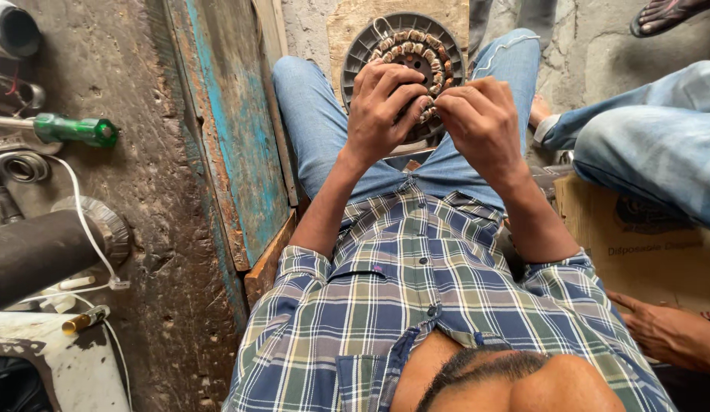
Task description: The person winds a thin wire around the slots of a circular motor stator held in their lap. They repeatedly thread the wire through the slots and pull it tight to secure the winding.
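Observation:
A round grey fan motor stator (416, 46) with a ring of copper-coloured coils rests between my knees, propped on my lap in blue jeans. My left hand (382, 107) lies over its lower left part, fingers curled onto the coils. My right hand (481, 114) is beside it on the lower right, fingertips pinched together at the coil ring, apparently on a thin wire that is too small to make out. Both hands cover the lower half of the stator.
A worn blue wooden board (240, 130) stands at my left. Further left lie a green-handled screwdriver (73, 130), metal rings, a black pipe (35, 252) and white cord. Another person's jeans-clad legs (652, 137) and hand (671, 332) are at right, over a cardboard box (637, 244).

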### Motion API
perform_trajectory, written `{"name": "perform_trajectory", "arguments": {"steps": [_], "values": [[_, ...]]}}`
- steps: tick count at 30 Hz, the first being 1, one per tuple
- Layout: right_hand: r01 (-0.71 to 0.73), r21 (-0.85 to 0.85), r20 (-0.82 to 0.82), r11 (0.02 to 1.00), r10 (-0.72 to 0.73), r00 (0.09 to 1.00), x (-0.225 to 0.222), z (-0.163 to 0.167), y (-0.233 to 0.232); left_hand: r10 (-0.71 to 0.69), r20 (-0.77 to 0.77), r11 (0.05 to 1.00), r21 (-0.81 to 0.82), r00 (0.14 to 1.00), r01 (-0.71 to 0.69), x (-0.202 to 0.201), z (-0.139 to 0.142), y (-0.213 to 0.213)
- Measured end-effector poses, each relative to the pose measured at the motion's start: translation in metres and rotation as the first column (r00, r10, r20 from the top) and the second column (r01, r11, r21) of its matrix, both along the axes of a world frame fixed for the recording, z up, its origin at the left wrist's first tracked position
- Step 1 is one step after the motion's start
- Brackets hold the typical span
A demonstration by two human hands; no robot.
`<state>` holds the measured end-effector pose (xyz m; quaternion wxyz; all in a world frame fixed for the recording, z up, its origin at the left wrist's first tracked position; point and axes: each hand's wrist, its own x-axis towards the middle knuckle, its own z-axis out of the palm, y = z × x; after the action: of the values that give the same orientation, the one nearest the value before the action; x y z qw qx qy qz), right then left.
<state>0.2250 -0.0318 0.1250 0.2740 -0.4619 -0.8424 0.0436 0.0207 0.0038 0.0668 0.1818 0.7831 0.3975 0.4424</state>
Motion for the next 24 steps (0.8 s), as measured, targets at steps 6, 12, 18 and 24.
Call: {"name": "perform_trajectory", "arguments": {"steps": [6, 12, 18, 24], "values": [[-0.013, 0.004, 0.157, 1.0, 0.013, 0.988, -0.017, 0.015, 0.002, 0.012, -0.006, 1.0, 0.012, 1.0, -0.012, 0.001, 0.002, 0.0], [0.043, 0.018, 0.28, 0.999, -0.046, 0.959, -0.024, 0.003, -0.003, 0.006, 0.003, 1.0, 0.001, 1.0, -0.006, 0.001, 0.006, 0.0], [0.07, -0.031, 0.137, 0.997, -0.065, 0.988, -0.015, -0.021, -0.003, 0.004, 0.005, 1.0, -0.001, 1.0, -0.004, 0.0, 0.006, 0.0], [0.076, -0.012, -0.098, 0.997, -0.077, 0.992, -0.009, -0.018, -0.006, 0.013, 0.004, 1.0, 0.005, 1.0, -0.013, 0.001, 0.007, -0.001]]}}
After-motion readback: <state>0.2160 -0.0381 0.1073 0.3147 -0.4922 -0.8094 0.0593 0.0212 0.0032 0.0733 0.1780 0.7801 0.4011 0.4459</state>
